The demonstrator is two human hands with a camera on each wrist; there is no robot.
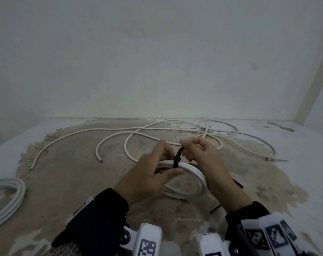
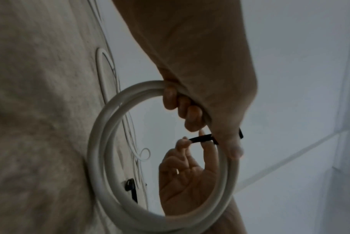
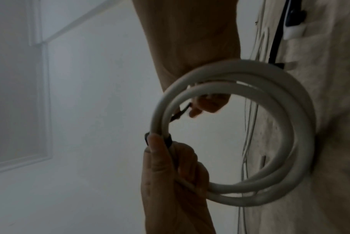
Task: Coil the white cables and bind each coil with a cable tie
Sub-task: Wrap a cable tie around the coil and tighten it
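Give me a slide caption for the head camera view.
Left hand holds a white cable coil while right hand pulls a black cable tie around it.

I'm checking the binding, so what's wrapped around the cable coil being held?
A black cable tie loops the coil; the right hand pinches its tail. The left hand hides the coil beside it.
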